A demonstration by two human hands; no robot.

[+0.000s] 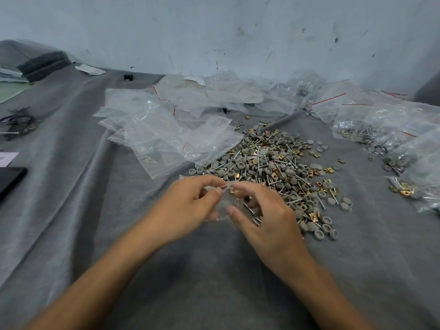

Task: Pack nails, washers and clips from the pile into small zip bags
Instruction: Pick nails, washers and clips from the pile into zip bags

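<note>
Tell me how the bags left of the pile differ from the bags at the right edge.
The left bags lie flat and look nearly empty; the right bags bulge with nails, washers and clips. The left bags overlap the pile; the right bags sit apart from it. Both are clear plastic with red strips.

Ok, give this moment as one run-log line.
left hand: pinches small zip bag top | right hand: pinches same bag top | pile: just beyond hands | filled bags: far right

Grey cloth [71, 210], scuffed pale wall [214, 32], tangled black cables [17, 122] and dark slab [9, 181] far left
</note>
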